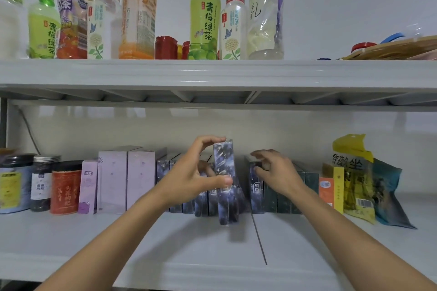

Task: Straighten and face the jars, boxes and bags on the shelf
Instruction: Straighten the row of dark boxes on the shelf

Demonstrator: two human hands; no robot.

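Here, on the lower shelf (142, 238), the left hand (189, 177) grasps a dark blue box (225, 186) that stands forward of its row, fingers curled over the top edge and thumb pressed against the front face. The box is upright with a slight tilt, its base on the shelf board, at about 6 o'clock from the gap it fronts. The right hand (276, 172) sits at 3 o'clock from that box, its fingers bent over the top of the next dark blue box (256, 184) in the row; whether it truly grips that box or only rests on it I cannot tell.

More dark blue boxes (165, 172) run toward 9 o'clock behind the left hand, then two tall lilac boxes (127, 179), a small purple box (88, 186), a red jar (65, 187) and two dark-lidded jars (42, 182) at the far end. Toward 3 o'clock stand dark green boxes (300, 191), an orange box (326, 190), and a yellow bag (354, 172) leaning against a teal bag (387, 193).

At 12 o'clock, the upper shelf (212, 73) carries drink bottles (204, 18)
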